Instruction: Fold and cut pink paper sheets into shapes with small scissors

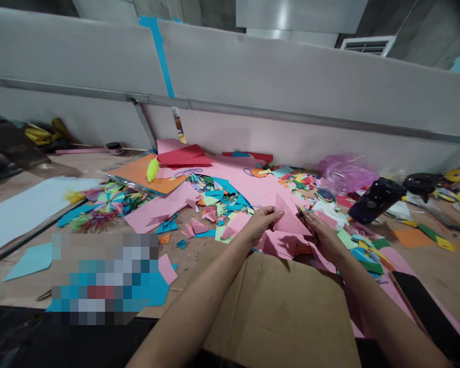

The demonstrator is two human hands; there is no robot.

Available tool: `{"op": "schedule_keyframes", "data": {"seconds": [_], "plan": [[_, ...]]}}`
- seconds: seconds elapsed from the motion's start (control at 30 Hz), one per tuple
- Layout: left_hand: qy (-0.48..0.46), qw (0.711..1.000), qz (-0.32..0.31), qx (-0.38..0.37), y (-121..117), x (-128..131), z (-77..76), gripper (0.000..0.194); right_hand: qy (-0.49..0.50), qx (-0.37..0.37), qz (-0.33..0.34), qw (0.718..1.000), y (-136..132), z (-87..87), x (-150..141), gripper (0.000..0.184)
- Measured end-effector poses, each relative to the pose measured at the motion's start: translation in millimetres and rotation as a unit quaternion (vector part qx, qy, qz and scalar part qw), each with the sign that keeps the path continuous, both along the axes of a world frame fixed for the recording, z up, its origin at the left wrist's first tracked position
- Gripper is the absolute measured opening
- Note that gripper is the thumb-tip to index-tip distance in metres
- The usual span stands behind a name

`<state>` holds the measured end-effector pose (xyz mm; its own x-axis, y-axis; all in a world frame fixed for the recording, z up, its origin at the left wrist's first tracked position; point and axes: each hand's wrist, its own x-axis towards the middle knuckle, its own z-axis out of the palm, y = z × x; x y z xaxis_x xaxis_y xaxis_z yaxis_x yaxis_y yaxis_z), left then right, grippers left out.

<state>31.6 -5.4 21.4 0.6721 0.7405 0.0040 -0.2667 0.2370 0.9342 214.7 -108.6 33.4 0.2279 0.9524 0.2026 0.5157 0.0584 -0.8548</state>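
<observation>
My left hand (263, 224) pinches the left edge of a piece of pink paper (288, 219), which stands up to a pointed corner. In my right hand (324, 236) is a pair of dark scissors (300, 212), its blades pointing up at the paper's right side. I cannot tell whether the blades touch the paper. More pink paper (278, 244) lies just under both hands. Below my wrists is a brown cardboard sheet (279, 301).
Coloured paper scraps (214, 199) cover the table's middle. A dark tumbler (377, 200) lies tilted at right, near a pink plastic bag (347, 171). A black phone (431, 309) lies front right. Behind stands a white partition (291, 76). A blurred-out patch hides part of the left front.
</observation>
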Motion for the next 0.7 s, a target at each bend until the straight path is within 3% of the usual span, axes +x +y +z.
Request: {"op": "schedule_keyframes", "data": {"seconds": [0.1,0.23,0.37,0.5,0.7], "plan": [[0.012,1.000,0.010,0.027,-4.6,2.1,2.8,0.042,0.024,0.012,0.032,0.999,-1.9,-16.6,8.0,0.040],[0.025,0.998,0.018,0.046,-9.7,5.2,5.8,0.040,-0.039,0.065,0.049,0.996,-3.8,-37.1,25.1,0.047],[0.032,0.998,0.035,0.050,-9.5,6.8,3.9,0.038,-0.111,0.081,0.062,0.988,-4.6,-32.1,28.6,0.048],[0.032,0.997,0.048,0.057,-7.0,6.5,1.5,0.036,-0.121,0.074,0.053,0.988,-3.9,-23.2,22.4,0.044],[0.033,0.996,0.050,0.058,-7.9,5.4,3.7,0.036,-0.148,0.101,0.058,0.982,-2.2,-34.9,29.2,0.043]]}}
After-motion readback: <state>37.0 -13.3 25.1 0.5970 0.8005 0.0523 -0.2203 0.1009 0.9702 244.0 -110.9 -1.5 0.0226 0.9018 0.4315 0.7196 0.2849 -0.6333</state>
